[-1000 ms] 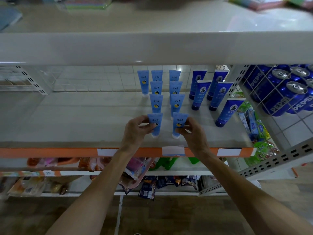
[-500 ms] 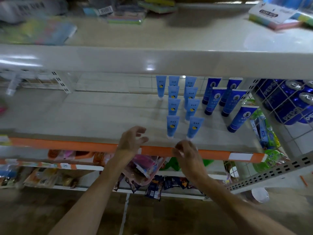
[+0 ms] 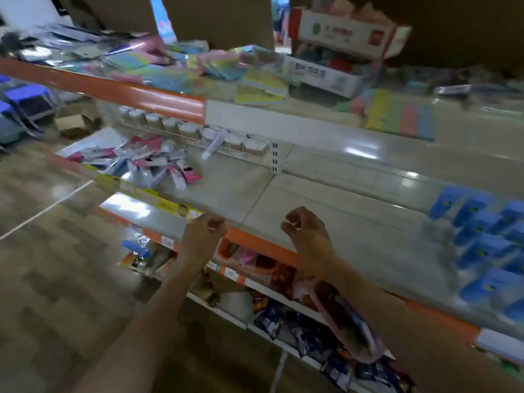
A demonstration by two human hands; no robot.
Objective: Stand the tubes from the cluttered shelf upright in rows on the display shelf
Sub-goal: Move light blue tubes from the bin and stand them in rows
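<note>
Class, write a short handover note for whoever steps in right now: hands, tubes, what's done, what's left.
Left hand and right hand: fingers curled, holding nothing, near the shelf's front edge.
Done: blue tubes stand upright in rows on the display shelf, right side.
Loose tubes lie piled on the cluttered shelf, to the left.
Left: fetch from the pile, stand them up.
</note>
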